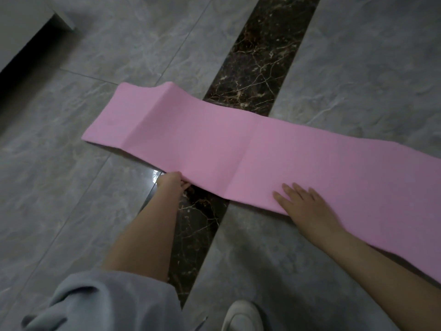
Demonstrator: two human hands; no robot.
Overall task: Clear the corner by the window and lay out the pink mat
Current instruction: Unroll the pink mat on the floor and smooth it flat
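A: Floor [358, 56], grey tile crossed by a dark marble band [257, 68] running from top centre to bottom centre; the pink mat [214, 144] lies across that band, long axis from upper left of the frame to the right edge, where it runs out of view.

B: Flat?

A: Mostly; one fold still stands as a ridge near the upper-left end; a second crease at mid-frame lies nearly flat.

B: Hands?

A: Right hand [303, 204] rests on the near edge with fingers straight and spread, pressing, holding nothing; left hand [173, 183] pinches the near edge at lower centre, fingers curled under it.

B: So the ridge lies up and left of both grips.

A: Yes; the left hand is nearer; judgement: it smooths that way while the right anchors.
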